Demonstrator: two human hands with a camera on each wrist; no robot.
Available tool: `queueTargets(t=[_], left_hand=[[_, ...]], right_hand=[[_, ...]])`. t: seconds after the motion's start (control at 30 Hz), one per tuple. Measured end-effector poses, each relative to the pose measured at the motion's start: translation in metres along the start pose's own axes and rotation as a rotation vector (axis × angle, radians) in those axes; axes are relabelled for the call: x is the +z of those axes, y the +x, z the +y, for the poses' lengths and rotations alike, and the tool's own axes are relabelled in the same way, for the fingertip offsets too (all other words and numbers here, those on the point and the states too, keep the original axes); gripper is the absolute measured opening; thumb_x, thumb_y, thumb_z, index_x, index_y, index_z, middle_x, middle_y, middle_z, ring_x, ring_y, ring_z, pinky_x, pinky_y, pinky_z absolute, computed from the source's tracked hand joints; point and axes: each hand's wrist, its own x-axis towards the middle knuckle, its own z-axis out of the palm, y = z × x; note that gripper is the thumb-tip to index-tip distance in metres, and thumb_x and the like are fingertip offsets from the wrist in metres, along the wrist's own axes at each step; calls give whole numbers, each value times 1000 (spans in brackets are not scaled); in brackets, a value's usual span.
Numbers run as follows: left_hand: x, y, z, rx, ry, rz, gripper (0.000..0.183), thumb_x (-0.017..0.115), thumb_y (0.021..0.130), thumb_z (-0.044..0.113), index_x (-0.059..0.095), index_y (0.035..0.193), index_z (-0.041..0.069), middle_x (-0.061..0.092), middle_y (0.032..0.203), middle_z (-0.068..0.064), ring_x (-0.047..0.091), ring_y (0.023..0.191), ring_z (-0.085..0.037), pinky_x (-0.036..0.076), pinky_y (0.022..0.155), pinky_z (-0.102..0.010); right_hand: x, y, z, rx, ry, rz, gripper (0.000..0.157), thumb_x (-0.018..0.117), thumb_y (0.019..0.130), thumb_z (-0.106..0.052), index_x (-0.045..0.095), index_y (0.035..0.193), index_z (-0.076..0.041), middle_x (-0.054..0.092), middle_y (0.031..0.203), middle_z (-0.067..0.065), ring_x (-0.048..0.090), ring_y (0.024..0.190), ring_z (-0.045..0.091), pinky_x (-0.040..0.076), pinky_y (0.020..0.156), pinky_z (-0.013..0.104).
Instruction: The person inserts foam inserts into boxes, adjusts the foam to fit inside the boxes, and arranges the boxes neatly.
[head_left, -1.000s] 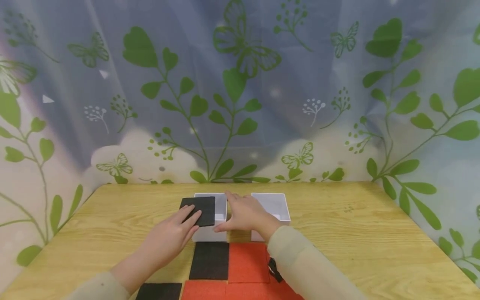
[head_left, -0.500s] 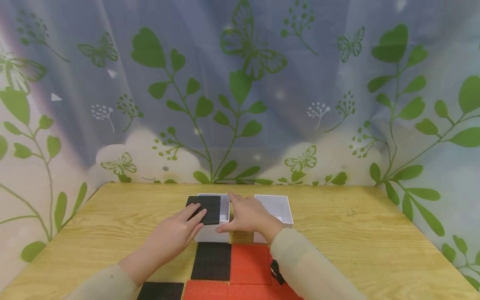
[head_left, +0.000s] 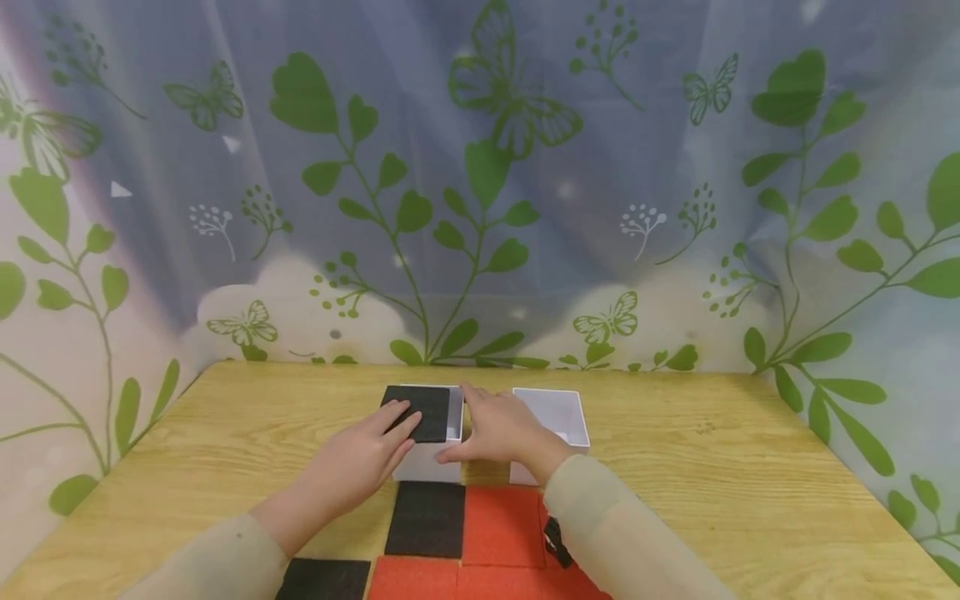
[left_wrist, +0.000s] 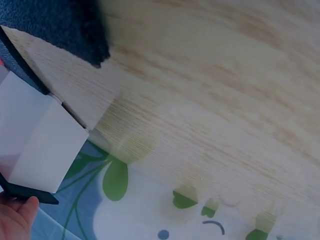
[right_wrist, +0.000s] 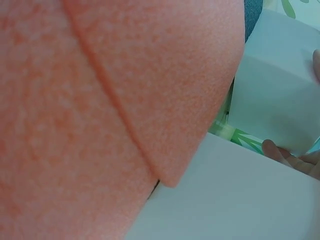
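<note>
A black square felt-like sheet (head_left: 431,421) lies across the top of the left white box (head_left: 426,462), covering most of its mouth. A strip of the interior shows at the right. My left hand (head_left: 360,462) rests its extended fingers on the sheet; its thumb is near the front edge, and whether it reaches underneath cannot be told. My right hand (head_left: 501,425) holds the same box at its right side, thumb by the front wall and fingers by the back corner. In the right wrist view, fingertips (right_wrist: 270,148) touch a white box wall (right_wrist: 275,95).
Another open white box (head_left: 557,417) stands just right, partly behind the right hand. In front lie black squares (head_left: 426,521) and red-orange squares (head_left: 502,525). A small black object (head_left: 555,542) sits beside the right sleeve. A patterned curtain (head_left: 360,283) hangs behind the wooden table (head_left: 697,483).
The left hand has shifted the black sheet a little right and back over the box, narrowing the visible opening. The right hand keeps its place on the box. The head view has shifted slightly.
</note>
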Motion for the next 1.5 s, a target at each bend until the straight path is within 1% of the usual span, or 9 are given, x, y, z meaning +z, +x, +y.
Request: queueTargets(t=[0.23, 0.73, 0.83, 0.97, 1.07, 1.2, 1.33, 1.4, 1.5], left_hand=[[4, 0, 0, 23, 6, 18, 37, 69, 85, 20, 65, 117, 2, 60, 116, -19, 59, 107, -31, 54, 76, -36], [8, 5, 2, -5, -7, 21, 38, 66, 87, 21, 64, 119, 2, 59, 119, -19, 58, 108, -31, 54, 77, -37], [10, 6, 1, 4, -10, 42, 39, 48, 98, 31, 63, 119, 2, 59, 119, -19, 58, 109, -31, 54, 76, -36], [13, 8, 3, 7, -9, 61, 66, 15, 100, 42, 64, 118, 2, 59, 118, -18, 57, 110, -31, 54, 75, -36], [13, 9, 4, 6, -12, 58, 69, 12, 99, 43, 64, 118, 2, 59, 118, -18, 57, 110, -31, 54, 75, -36], [13, 9, 5, 1, -13, 41, 58, 23, 101, 40, 63, 120, 2, 59, 120, -18, 56, 112, -30, 53, 78, -36], [14, 10, 6, -6, -17, 29, 38, 53, 96, 28, 63, 120, 1, 58, 120, -18, 56, 112, -31, 53, 80, -37], [14, 10, 7, -12, -16, 22, 37, 62, 90, 23, 63, 120, 2, 58, 121, -18, 56, 112, -30, 53, 80, -37], [15, 11, 7, -18, -14, 12, 39, 67, 86, 20, 62, 121, 1, 58, 121, -18, 55, 113, -30, 52, 82, -38]], right_hand=[[2, -2, 0, 2, 14, -13, 113, 59, 69, -75, 21, 148, -5, 37, 145, 10, 43, 126, 27, 32, 104, 45], [1, -1, 2, 7, 4, -4, 114, 58, 68, -77, 19, 149, -6, 35, 146, 10, 43, 125, 30, 32, 105, 45], [1, 1, 2, 10, -6, -9, 115, 57, 68, -77, 18, 149, -6, 34, 147, 9, 43, 126, 29, 31, 105, 45], [1, 1, 3, 11, -12, -11, 114, 57, 68, -77, 18, 149, -6, 35, 146, 9, 42, 127, 27, 31, 105, 45], [2, 2, 3, 12, -10, -13, 115, 57, 68, -77, 18, 149, -6, 35, 146, 9, 42, 128, 26, 31, 105, 45], [2, 2, 2, 11, -7, -10, 114, 58, 68, -76, 19, 149, -5, 36, 146, 9, 42, 127, 26, 31, 105, 45], [1, 1, 1, 10, 1, -10, 113, 59, 69, -75, 19, 149, -5, 36, 145, 10, 42, 127, 27, 31, 105, 45], [0, 1, 1, 10, 7, -10, 113, 60, 69, -74, 20, 149, -5, 36, 145, 10, 42, 127, 27, 31, 105, 45], [0, 2, 2, 9, 7, -10, 113, 60, 69, -74, 20, 148, -4, 36, 145, 10, 41, 128, 27, 30, 105, 45]])
